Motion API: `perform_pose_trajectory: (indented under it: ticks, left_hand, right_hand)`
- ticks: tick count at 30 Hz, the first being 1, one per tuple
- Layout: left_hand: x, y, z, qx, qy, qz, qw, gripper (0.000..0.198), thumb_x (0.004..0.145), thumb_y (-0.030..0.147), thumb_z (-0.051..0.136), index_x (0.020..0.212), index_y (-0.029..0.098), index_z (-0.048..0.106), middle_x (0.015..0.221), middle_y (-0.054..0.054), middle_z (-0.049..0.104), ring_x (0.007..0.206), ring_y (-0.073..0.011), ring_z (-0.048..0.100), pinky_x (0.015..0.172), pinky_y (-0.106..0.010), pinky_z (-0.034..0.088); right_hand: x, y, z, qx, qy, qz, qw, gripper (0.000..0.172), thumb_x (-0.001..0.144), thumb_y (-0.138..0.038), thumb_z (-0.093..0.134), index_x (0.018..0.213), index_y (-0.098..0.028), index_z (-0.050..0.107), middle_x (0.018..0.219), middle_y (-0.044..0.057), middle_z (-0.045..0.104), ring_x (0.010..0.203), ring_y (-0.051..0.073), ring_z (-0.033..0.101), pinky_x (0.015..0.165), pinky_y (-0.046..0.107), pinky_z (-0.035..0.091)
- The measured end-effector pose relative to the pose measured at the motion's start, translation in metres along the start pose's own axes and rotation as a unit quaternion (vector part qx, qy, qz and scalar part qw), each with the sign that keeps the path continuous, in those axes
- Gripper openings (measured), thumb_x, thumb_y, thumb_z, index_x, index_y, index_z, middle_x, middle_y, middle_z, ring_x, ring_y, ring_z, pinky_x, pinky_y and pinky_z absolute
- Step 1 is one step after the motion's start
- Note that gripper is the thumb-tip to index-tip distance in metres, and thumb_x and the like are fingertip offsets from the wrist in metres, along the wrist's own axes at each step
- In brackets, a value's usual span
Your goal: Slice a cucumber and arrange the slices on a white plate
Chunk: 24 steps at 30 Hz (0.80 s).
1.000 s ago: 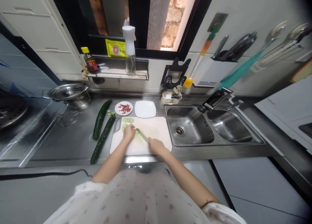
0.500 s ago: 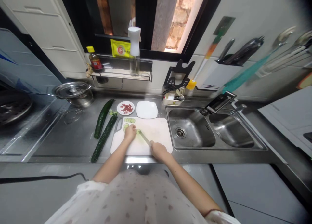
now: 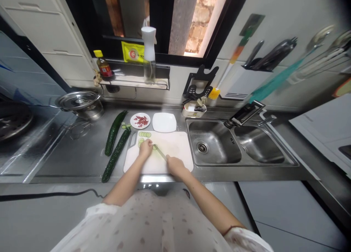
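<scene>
My right hand [image 3: 175,166] is closed round the handle of a knife [image 3: 161,152], whose blade slants up and left over the white cutting board [image 3: 175,146]. At the blade's tip my left hand [image 3: 145,148] has its fingers drawn together; what they pinch, if anything, is too small to make out. A pale green cucumber slice [image 3: 155,147] lies by the blade. Several more cucumber slices [image 3: 144,134] lie in a row at the board's top left, with others partly hidden behind my left hand. Two whole dark green cucumbers [image 3: 116,155] lie left of the board.
Behind the board stand a plate of chopped red bits [image 3: 140,120] and a white square plate [image 3: 164,122]. A double steel sink [image 3: 219,142] with a faucet [image 3: 244,115] is on the right. A lidded steel pot [image 3: 82,105] stands at back left.
The knife's tip has come up and left, closer to the fingers of my left hand. My right hand has shifted slightly up and left with it. The whole view has tilted a little.
</scene>
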State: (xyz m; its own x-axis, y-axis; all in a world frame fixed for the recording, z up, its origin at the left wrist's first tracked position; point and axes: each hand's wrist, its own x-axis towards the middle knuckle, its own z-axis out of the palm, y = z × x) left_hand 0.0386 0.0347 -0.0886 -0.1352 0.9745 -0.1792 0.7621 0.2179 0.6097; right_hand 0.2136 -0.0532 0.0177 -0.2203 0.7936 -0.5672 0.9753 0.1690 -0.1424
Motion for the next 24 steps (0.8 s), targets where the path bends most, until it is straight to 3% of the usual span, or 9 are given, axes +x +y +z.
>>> perform_pose_trajectory:
  ticks: [13, 24]
  left_hand:
    - [0.000, -0.001, 0.001, -0.003, 0.001, 0.004, 1.000, 0.025, 0.077, 0.009, 0.053, 0.096, 0.017, 0.068, 0.088, -0.006, 0.070, 0.088, -0.0190, 0.064, 0.083, -0.027, 0.045]
    - [0.002, 0.000, 0.001, 0.014, -0.006, -0.002, 1.000, 0.024, 0.078, 0.010, 0.053, 0.096, 0.018, 0.068, 0.091, -0.006, 0.070, 0.091, -0.0194, 0.065, 0.084, -0.027, 0.045]
  right_hand:
    - [-0.013, 0.009, 0.013, 0.006, 0.013, 0.004, 1.000, 0.032, 0.088, -0.011, 0.036, 0.117, -0.014, 0.051, 0.098, 0.017, 0.068, 0.093, 0.027, 0.066, 0.070, 0.033, 0.047]
    - [-0.008, 0.002, 0.002, 0.002, 0.009, -0.003, 1.000, 0.034, 0.088, -0.009, 0.036, 0.119, -0.014, 0.050, 0.101, 0.017, 0.067, 0.096, 0.026, 0.065, 0.073, 0.034, 0.048]
